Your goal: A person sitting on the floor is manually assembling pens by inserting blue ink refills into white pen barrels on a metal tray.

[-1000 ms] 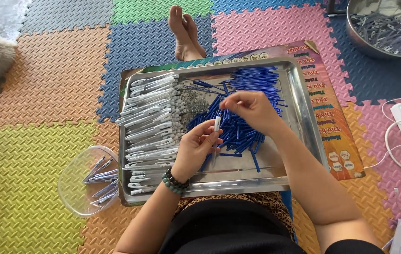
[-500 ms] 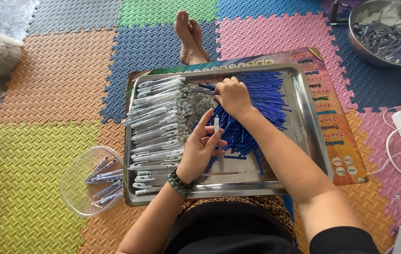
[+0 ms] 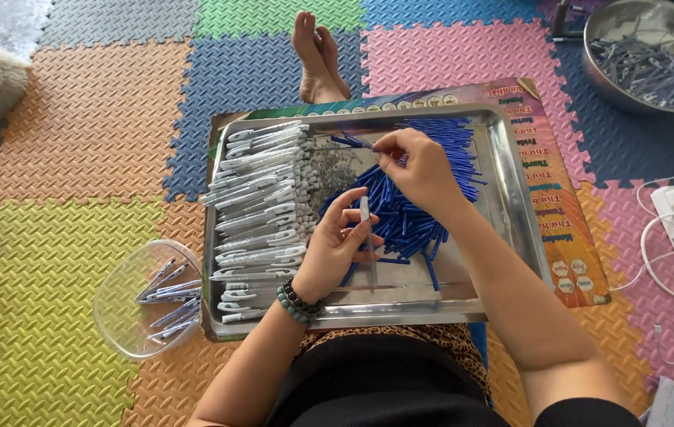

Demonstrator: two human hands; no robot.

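Beads circle the left wrist, and above them the left hand (image 3: 335, 251) holds a clear pen barrel (image 3: 366, 237) upright, thumb and fingers clamped on its upper part, palm turned inward over the near half of the steel tray (image 3: 511, 198). Keeping that barrel steady with its open end up looks the sound way, so a refill can slide straight in. Farther on, the right hand (image 3: 424, 170) hovers with wrist bent over the heap of blue refills (image 3: 424, 202), fingertips pinched on the end of one at the pile's far left edge. Drawing out a single refill, not a tangle, would serve best. Left of both hands lie stacked white pen barrels (image 3: 262, 202). Off the tray, a clear plastic bowl (image 3: 115, 304) holds a few pens on the foam floor mat (image 3: 52, 158).
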